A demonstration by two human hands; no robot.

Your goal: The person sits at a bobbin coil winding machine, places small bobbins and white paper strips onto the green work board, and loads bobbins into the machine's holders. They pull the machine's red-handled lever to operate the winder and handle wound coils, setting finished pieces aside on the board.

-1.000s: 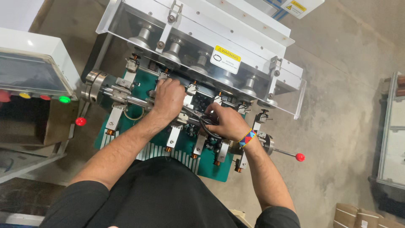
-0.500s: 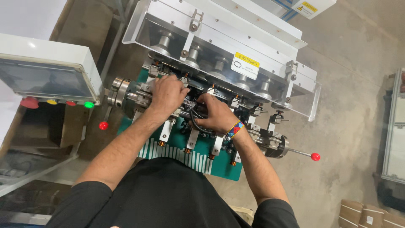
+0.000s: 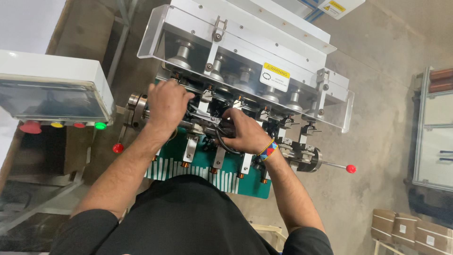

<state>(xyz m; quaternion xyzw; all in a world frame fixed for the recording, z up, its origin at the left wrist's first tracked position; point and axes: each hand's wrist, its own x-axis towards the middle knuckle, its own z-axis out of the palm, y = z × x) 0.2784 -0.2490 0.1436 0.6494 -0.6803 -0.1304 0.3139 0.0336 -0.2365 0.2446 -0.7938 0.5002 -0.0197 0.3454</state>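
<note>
Gripping the spindle bar (image 3: 198, 126), both hands (image 3: 166, 105) (image 3: 241, 132) close on it; its long axis runs left-to-right, tilted down rightward.

Machine (image 3: 245, 56): brushed metal, matt; clear glossy plastic guard (image 3: 155, 40). Green base plate (image 3: 203, 163) smooth, painted. Lever knobs (image 3: 350, 168) shiny red plastic. Floor (image 3: 377, 94) rough concrete. Cardboard boxes (image 3: 410, 231) dull.

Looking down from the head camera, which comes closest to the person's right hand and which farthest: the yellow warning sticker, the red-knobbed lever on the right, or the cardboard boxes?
From the right hand:
1. Yellow warning sticker, just above it on the clear guard.
2. Red-knobbed lever, out to the right.
3. Cardboard boxes, far lower right on the floor.
</note>
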